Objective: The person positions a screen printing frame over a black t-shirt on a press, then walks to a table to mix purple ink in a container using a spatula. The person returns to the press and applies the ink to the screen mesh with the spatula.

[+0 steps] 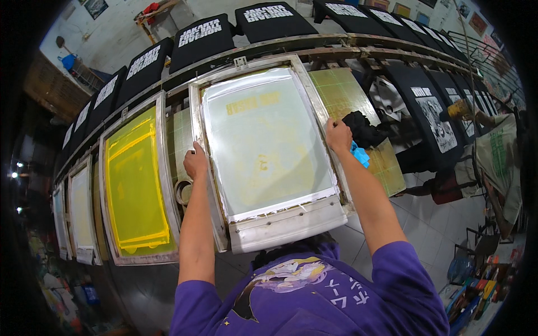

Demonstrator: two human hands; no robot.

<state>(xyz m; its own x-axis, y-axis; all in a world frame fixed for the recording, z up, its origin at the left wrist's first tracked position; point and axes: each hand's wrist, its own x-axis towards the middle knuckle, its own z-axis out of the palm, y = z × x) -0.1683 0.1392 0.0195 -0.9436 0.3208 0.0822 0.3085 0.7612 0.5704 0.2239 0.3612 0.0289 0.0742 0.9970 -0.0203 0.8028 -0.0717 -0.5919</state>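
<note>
"Where is the screen frame [307, 92], and how is it held?"

"Middle of the scene, its pale mesh [263, 145] facing up. The left hand [195, 161] is on the left rail, the right hand [339, 136] on the right one, a little farther off. Such a wide frame probably needs a hand on each side to sit straight."

"And the fingers?"

"On both hands they're bent in and close together, pinching a rail. I can't tell how the hidden tips sit underneath."

"Why the white tape [280, 207] around the mesh?"

"Likely to seal the margins. The pale bolted strip [288, 227] crosses the near end."

"What else is around?"

"A yellow screen [137, 179] in its own frame on the left, with a round tub [182, 192] squeezed between; that leaves the left hand little room. On the right, a black cloth [363, 127] and a blue cloth [359, 155] lie just beside the right wrist and could snag a sideways move."

"Farther out?"

"Printed black shirts [204, 40] line the far side, perhaps spaced so none overlap. At far right, a co-worker [499, 162] stands by more printed shirts."
</note>
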